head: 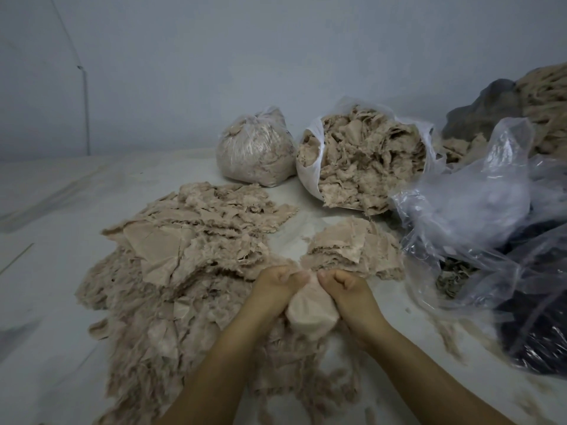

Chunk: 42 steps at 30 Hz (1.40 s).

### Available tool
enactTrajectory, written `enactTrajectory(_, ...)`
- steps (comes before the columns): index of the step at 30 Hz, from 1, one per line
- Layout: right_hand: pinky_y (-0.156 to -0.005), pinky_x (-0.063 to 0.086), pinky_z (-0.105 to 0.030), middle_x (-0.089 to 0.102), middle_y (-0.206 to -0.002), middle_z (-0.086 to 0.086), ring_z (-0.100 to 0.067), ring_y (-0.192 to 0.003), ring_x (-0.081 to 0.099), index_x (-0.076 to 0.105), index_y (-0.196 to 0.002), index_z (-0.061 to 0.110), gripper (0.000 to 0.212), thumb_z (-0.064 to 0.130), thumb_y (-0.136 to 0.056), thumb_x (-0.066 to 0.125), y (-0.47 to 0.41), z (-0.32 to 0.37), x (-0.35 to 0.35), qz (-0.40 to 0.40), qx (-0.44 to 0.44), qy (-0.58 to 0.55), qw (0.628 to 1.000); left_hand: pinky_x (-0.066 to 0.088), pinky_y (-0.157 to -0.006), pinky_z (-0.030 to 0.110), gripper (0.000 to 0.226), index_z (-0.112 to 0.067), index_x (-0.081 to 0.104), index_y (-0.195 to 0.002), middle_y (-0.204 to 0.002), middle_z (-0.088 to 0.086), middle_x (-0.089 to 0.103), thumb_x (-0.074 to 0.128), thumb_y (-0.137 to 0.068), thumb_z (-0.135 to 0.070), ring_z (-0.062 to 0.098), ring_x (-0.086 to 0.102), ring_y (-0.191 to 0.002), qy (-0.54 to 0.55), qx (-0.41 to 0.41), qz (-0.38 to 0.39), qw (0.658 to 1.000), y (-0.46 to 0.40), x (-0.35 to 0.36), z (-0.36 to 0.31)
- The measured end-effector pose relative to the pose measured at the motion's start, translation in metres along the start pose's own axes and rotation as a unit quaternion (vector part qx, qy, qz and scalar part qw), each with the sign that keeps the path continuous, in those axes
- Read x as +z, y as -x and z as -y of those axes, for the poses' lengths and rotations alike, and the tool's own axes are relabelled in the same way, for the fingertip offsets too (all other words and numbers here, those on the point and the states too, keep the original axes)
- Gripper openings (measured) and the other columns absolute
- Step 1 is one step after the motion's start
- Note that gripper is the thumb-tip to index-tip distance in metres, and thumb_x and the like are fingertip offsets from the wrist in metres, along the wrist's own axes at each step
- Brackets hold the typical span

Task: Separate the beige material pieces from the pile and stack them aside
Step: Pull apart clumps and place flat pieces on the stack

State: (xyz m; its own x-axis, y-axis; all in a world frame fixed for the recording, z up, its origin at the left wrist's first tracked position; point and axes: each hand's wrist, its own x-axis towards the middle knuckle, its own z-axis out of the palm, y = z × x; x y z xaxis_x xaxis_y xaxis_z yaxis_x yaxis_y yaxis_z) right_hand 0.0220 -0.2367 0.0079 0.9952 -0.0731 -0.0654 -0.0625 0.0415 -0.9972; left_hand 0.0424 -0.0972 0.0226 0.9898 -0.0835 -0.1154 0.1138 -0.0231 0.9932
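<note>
Here my left hand (277,282) and right hand (343,283) both pinched one beige piece (311,311) near the floor's front edge, beside the pile (184,256); soft, light, fraying, best gripped at its edge.

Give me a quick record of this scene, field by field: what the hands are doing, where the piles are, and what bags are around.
left hand: grips the top of a beige piece
right hand: grips the same piece, opposite side
large spread pile: left of the hands
small stack: just beyond the hands, to the right
open bag: on its side, full of beige scraps
tied bag: left of the open bag
loose clear plastic: far right
surface: pale sheet
</note>
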Motion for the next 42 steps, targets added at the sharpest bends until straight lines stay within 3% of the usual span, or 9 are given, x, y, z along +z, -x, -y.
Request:
enactTrajectory(9, -0.035, 0.033, -0.021, 0.049, -0.041, 0.003, -0.009, -0.033, 0.041, 0.056, -0.079, 0.006, 0.032, 0.024, -0.102, 0.044, -0.011, -0.028, -0.016, -0.094, 0.016, 0.025, 0.995, 0.053, -0.058, 0.027, 0.023, -0.006, 0.067, -0.087, -0.077, 0.01, 0.071, 0.05, -0.097, -0.017, 0.02, 0.065, -0.065, 0.12, -0.035, -0.075, 0.989, -0.002, -0.009, -0.007)
enactTrajectory(16, -0.056, 0.051, -0.024, 0.074, -0.079, 0.001, -0.011, -0.067, 0.068, 0.072, -0.095, 0.018, 0.056, 0.065, -0.083, 0.044, 0.005, -0.019, 0.006, 0.061, 0.042, -0.061, 0.995, 0.055, -0.058, 0.027, 0.021, -0.003, 0.067, -0.093, -0.079, 0.011, 0.073, 0.052, -0.095, -0.019, 0.02, 0.069, -0.066, 0.118, 0.002, -0.04, 0.992, -0.002, -0.008, -0.006)
enactTrajectory(19, -0.067, 0.053, -0.022, 0.075, -0.088, -0.001, -0.013, -0.079, 0.071, 0.069, -0.102, 0.013, 0.044, 0.048, -0.076, 0.066, 0.011, -0.013, 0.014, 0.137, 0.024, -0.07, 0.988, 0.054, -0.055, 0.024, 0.018, -0.006, 0.066, -0.087, -0.074, 0.006, 0.073, 0.053, -0.095, -0.016, 0.016, 0.068, -0.063, 0.11, 0.016, -0.053, 0.992, -0.003, -0.004, -0.004)
enactTrajectory(22, -0.043, 0.038, -0.015, 0.061, -0.052, 0.005, -0.004, -0.041, 0.05, 0.07, -0.074, 0.016, 0.008, 0.016, -0.081, 0.074, 0.019, -0.016, 0.018, 0.162, 0.037, -0.027, 0.986, 0.053, -0.058, 0.026, 0.021, -0.009, 0.066, -0.085, -0.072, 0.005, 0.072, 0.051, -0.097, -0.018, 0.015, 0.067, -0.062, 0.107, 0.026, -0.097, 0.989, -0.007, -0.008, -0.004)
enactTrajectory(29, -0.041, 0.036, -0.016, 0.063, -0.052, -0.002, -0.006, -0.036, 0.043, 0.068, -0.071, 0.003, 0.012, 0.001, -0.082, 0.071, 0.017, -0.029, 0.007, 0.13, 0.054, 0.033, 0.99, 0.048, -0.048, 0.019, 0.02, -0.007, 0.062, -0.089, -0.071, 0.004, 0.063, 0.047, -0.099, -0.014, 0.011, 0.06, -0.053, 0.19, 0.023, -0.22, 0.957, -0.022, -0.029, -0.006)
enactTrajectory(33, -0.046, 0.042, -0.02, 0.065, -0.058, 0.001, -0.012, -0.046, 0.053, 0.072, -0.078, 0.012, 0.037, 0.044, -0.088, 0.059, 0.012, -0.021, 0.006, 0.048, 0.064, 0.034, 0.996, 0.053, -0.066, 0.029, 0.02, -0.004, 0.064, -0.085, -0.073, 0.008, 0.068, 0.051, -0.097, -0.014, 0.018, 0.064, -0.065, 0.134, 0.011, -0.133, 0.982, -0.02, -0.023, -0.009)
enactTrajectory(36, -0.072, 0.054, -0.033, 0.073, -0.086, -0.011, -0.023, -0.076, 0.069, 0.074, -0.095, 0.009, 0.058, 0.058, -0.089, 0.045, 0.001, -0.007, 0.006, 0.062, 0.127, -0.119, 0.983, 0.055, -0.063, 0.029, 0.023, 0.003, 0.064, -0.095, -0.078, 0.015, 0.07, 0.053, -0.096, -0.016, 0.021, 0.066, -0.066, 0.135, 0.02, -0.027, 0.99, -0.011, -0.01, -0.004)
enactTrajectory(39, -0.084, 0.055, -0.041, 0.07, -0.104, -0.023, -0.03, -0.093, 0.069, 0.066, -0.108, -0.004, 0.039, 0.03, -0.089, 0.059, -0.006, -0.002, 0.012, 0.048, 0.11, -0.252, 0.96, 0.052, -0.057, 0.025, 0.025, 0.005, 0.064, -0.096, -0.078, 0.016, 0.069, 0.054, -0.095, -0.018, 0.022, 0.065, -0.067, 0.089, 0.051, 0.008, 0.995, -0.007, -0.002, 0.002)
enactTrajectory(42, -0.059, 0.056, -0.027, 0.071, -0.078, -0.011, -0.017, -0.066, 0.066, 0.068, -0.086, 0.005, 0.012, 0.017, -0.085, 0.068, -0.014, 0.001, 0.01, -0.085, 0.043, -0.23, 0.969, 0.041, -0.051, 0.021, 0.026, -0.003, 0.061, -0.078, -0.064, 0.007, 0.059, 0.055, -0.095, -0.021, 0.014, 0.052, -0.056, 0.02, 0.08, -0.075, 0.994, -0.01, -0.005, 0.004)
